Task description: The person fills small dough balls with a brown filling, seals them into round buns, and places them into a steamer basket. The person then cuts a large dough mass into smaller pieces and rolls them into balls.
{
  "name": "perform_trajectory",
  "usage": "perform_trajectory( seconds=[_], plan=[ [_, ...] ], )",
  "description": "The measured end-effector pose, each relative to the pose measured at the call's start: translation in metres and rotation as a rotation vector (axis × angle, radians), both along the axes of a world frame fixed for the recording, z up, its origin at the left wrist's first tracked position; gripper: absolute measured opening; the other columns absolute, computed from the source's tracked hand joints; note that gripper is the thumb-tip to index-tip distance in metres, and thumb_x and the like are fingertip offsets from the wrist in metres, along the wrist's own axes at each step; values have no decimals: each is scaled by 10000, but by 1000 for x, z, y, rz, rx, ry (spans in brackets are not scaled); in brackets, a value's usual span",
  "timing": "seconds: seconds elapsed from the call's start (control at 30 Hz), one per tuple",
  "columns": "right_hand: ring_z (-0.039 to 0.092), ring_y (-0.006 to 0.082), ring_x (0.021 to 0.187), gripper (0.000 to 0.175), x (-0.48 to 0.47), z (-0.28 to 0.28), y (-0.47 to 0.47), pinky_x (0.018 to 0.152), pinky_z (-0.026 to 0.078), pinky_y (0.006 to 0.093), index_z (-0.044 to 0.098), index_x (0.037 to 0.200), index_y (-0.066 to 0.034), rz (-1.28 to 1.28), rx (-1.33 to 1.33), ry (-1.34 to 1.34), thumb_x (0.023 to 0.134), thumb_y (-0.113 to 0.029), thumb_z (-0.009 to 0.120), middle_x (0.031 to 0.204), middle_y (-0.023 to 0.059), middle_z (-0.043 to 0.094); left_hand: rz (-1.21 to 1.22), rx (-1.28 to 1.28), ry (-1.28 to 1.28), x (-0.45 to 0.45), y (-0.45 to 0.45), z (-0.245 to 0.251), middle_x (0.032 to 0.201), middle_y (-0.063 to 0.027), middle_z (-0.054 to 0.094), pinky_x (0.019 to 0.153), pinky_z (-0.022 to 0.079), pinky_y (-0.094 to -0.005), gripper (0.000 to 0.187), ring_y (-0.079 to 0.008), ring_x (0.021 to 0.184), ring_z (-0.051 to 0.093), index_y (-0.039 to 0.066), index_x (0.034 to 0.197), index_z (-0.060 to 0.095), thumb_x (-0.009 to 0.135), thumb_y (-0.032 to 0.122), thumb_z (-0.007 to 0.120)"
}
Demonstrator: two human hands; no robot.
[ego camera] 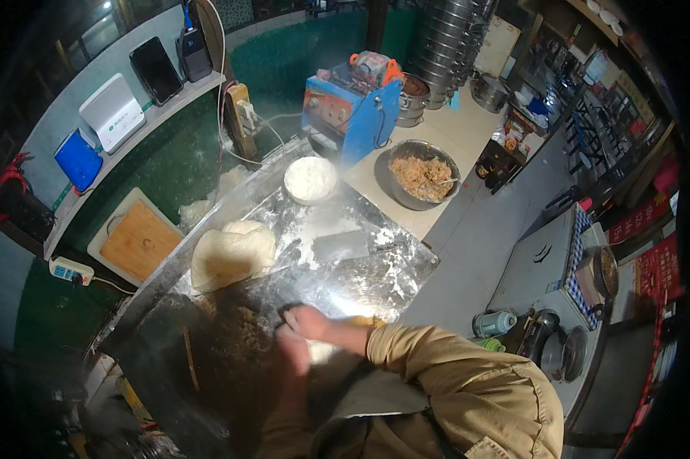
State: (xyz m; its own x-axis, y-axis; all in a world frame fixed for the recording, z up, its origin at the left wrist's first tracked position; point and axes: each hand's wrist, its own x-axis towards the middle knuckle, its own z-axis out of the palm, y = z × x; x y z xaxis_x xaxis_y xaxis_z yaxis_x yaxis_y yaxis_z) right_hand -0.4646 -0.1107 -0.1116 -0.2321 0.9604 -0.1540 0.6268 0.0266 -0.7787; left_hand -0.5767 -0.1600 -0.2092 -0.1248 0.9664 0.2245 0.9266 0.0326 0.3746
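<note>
My right hand (308, 321) and my left hand (293, 346) meet over the floured metal worktop, close to my body. The fingers are bunched together, and what lies between them cannot be made out. A pale patch, perhaps dough or flour (321, 351), shows just below the wrists. A large lump of dough (233, 255) rests on the worktop up and to the left of my hands. Beyond them lies a dough scraper or cleaver with a broad flat blade (340, 245). A bowl of white flour (310, 179) stands farther back. A thin stick (190, 358) lies on the left part.
A metal bowl of minced filling with a spoon (424, 175) stands at the back right, beside a blue machine (350, 112). Stacked steel steamers (451, 43) rise behind. The worktop's raised metal edge (167, 258) runs along the left, with a wooden cutting board (138, 241) beyond it.
</note>
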Motion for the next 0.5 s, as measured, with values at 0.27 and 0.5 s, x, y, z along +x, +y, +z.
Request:
perform_trajectory(
  seconds=[0.27,0.5],
  plan=[
    [610,342,779,119,23,-4,-41,690,475,419,676,891,-113,-25,592,96,860,-218,629,791,135,612,-285,171,-23,9,-28,35,808,-156,617,688,480,-486,258,-354,807,613,82,868,643,947,309,550],
    [660,376,831,161,-1,-79,25,735,521,468,654,882,-68,-288,294,57,930,-198,571,869,180,675,-284,-205,-56,-9,63,26,847,-162,631,703,486,-550,288,-417,809,614,87,852,609,979,339,551]
  ],
)
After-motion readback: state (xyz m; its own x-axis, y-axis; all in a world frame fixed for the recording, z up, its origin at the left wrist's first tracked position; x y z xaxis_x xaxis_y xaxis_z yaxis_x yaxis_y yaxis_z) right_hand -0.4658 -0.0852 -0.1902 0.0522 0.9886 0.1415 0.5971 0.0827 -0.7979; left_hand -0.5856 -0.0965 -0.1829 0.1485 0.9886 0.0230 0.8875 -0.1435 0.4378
